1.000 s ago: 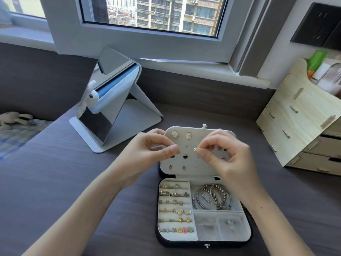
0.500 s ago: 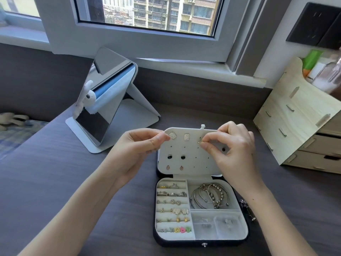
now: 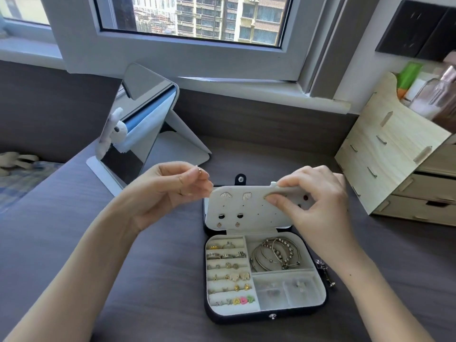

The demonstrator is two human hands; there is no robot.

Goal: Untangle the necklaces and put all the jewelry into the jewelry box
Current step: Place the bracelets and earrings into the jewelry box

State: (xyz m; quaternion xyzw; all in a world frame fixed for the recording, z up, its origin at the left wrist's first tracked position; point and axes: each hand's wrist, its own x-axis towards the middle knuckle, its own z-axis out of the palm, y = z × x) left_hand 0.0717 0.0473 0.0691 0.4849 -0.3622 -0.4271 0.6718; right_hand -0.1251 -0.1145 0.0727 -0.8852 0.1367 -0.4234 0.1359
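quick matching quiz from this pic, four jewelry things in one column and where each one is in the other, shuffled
Things
1. bangles
2. coloured heart studs
3. tiny gold piece
4. white earring panel

Places
a. gripped at its top edge by the right hand
b. pinched in the fingertips of the left hand
c. rear right compartment of the jewelry box
d. front row of the box's left section

Pairs: 1-c, 2-d, 3-b, 4-a

A single head-worn wide-angle view looks forward and down from close above the bench, facing the window beyond.
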